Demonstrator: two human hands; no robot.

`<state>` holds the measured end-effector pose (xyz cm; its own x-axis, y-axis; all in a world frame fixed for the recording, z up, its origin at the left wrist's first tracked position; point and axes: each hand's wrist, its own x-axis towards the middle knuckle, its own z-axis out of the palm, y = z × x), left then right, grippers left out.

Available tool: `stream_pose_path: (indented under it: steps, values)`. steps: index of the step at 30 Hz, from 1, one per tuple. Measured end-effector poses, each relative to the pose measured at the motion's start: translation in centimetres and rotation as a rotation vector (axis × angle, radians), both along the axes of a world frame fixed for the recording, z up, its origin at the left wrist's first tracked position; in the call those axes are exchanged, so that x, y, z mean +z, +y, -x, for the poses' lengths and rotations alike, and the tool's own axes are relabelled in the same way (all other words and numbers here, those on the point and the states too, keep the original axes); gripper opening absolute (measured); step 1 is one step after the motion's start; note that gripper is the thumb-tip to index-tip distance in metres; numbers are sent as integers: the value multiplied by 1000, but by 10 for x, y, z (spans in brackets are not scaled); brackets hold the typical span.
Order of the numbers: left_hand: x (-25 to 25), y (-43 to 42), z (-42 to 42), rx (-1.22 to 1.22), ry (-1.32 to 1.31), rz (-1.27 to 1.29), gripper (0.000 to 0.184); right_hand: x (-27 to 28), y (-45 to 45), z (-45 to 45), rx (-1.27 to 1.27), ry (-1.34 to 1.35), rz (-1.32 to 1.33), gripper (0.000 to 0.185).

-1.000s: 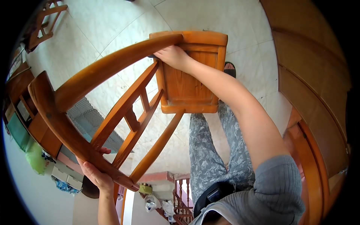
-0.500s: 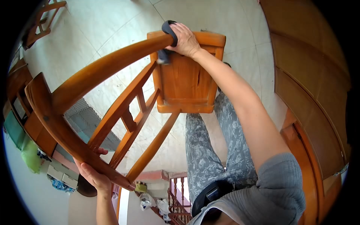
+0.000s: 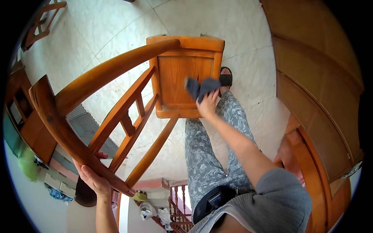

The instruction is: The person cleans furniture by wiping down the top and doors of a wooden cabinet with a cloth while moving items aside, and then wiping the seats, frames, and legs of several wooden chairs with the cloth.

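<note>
A wooden chair (image 3: 167,85) is tilted in front of me, its curved top rail at the left and its seat near the centre. My left hand (image 3: 93,178) is wrapped round the lower end of the top rail (image 3: 62,130). Over the lower right part of the seat, my right hand (image 3: 208,103) grips a dark cloth (image 3: 208,86). Whether the cloth touches the seat cannot be told.
Brown cabinets (image 3: 311,97) line the right side. Another wooden chair (image 3: 42,23) stands at the upper left. A grey mat (image 3: 91,128) lies behind the chair back. A wooden railing (image 3: 180,202) shows at the bottom.
My right hand has come off the far chair post with the dark cloth and moved down over the seat's lower right part. My left hand still holds the top rail.
</note>
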<state>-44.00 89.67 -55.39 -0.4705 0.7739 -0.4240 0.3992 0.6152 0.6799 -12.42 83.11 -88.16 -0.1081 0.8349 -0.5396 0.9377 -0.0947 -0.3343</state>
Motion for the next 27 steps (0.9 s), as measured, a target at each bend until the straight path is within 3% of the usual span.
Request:
stream_pose_path:
  steps: [4, 7, 9, 11, 15, 16, 17, 21, 24, 26, 27]
  values:
    - [-3, 1, -3, 0, -4, -6, 58, 22, -83, -5, -148, 65, 138, 63]
    - [5, 2, -2, -13, -41, 25, 55, 31, -77, -33, -68, 50, 414, 65]
    - [1, 6, -6, -20, 14, 22, 62, 43, -49, -70, -113, 142, 388, 67]
    - [2, 7, -6, -21, 20, 35, 63, -11, -35, -97, -228, 218, 120, 63]
    - [1, 10, -6, -14, -24, -6, 63, -52, 141, -42, -520, 555, -364, 41]
    - [2, 10, -7, -8, -33, -2, 64, -37, 180, -16, -533, 463, -559, 44]
    - [4, 8, -7, -4, -45, 8, 64, -29, 196, -2, -631, 243, -566, 49]
    - [5, 10, -8, 18, -63, -5, 63, -32, 205, -3, -527, 115, -550, 50]
    - [6, 10, -6, 3, -61, -6, 62, -16, 233, 7, -161, 179, -660, 50]
    - [5, 7, -6, 5, -56, 4, 62, 18, 279, 47, -88, 796, 201, 49]
    - [6, 7, -6, 11, -51, 10, 62, 31, 298, 72, -55, 779, 411, 51]
